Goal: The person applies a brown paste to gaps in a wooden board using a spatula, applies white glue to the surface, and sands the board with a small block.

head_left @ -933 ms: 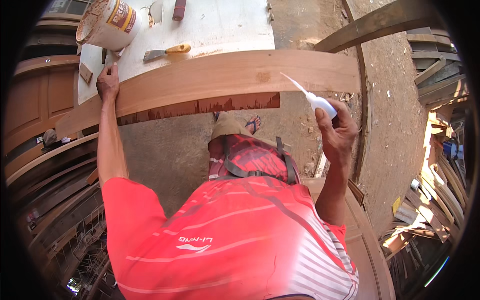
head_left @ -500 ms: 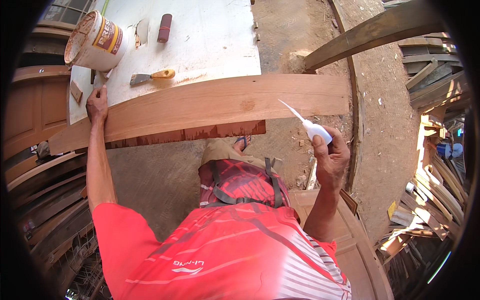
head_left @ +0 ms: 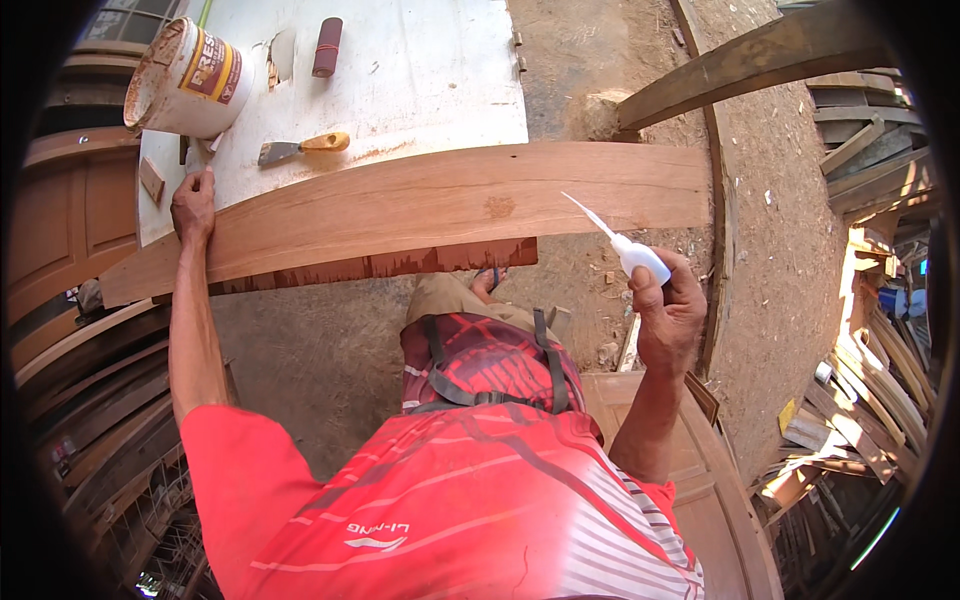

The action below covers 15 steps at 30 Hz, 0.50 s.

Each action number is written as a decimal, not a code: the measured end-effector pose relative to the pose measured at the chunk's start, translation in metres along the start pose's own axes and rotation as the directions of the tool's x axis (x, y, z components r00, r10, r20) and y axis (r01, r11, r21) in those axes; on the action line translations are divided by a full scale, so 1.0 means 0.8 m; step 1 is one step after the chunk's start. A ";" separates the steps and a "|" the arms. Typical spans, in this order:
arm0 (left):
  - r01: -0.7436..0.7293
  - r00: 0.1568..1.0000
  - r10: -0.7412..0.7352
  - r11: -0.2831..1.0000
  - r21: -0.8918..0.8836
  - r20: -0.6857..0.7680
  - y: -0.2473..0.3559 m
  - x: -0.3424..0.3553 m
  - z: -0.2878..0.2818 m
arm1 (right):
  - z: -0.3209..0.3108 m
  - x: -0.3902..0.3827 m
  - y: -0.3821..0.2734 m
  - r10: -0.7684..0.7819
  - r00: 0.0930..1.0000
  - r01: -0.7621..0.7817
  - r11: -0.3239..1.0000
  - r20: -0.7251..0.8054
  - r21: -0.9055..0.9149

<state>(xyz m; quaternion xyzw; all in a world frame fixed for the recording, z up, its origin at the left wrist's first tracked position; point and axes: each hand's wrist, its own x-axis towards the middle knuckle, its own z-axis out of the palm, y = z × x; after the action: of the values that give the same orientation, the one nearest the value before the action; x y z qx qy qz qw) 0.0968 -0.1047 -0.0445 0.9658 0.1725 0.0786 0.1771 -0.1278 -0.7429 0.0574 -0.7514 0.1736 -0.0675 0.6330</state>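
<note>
A small white glue bottle [head_left: 645, 262] with a long thin nozzle is gripped in my right hand [head_left: 672, 318], its tip slanting up and left above a long reddish-brown wooden plank [head_left: 400, 215]. That plank lies across the near edge of a white tabletop [head_left: 400, 90], its right end sticking out past the table. At the plank's left part is my left hand [head_left: 193, 207], its fingers closed and pointing toward the bucket; what they hold, if anything, is too small to make out. A putty knife [head_left: 305, 148] with a wooden handle rests just beyond the plank.
A tilted, stained bucket [head_left: 190, 80] stands at the table's left, near a small wood block [head_left: 152, 180]. A roll of brown sandpaper [head_left: 327, 47] lies farther back. A thick wooden beam [head_left: 750, 65] slants in at right. Stacked boards [head_left: 110, 400] fill the left side.
The view has shifted slightly. My right hand still holds the glue bottle over the plank, and my left hand stays near the bucket.
</note>
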 end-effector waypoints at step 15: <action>0.007 1.000 -0.007 1.000 0.006 -0.011 -0.005 0.004 0.003 | 0.035 0.000 -0.003 -0.050 0.994 0.061 0.992 0.097 -0.114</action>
<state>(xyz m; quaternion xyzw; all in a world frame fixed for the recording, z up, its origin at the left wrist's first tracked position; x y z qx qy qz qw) 0.0989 -0.1010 -0.0482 0.9652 0.1771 0.0828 0.1735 -0.1182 -0.7169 0.0540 -0.7941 0.1261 -0.0393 0.5932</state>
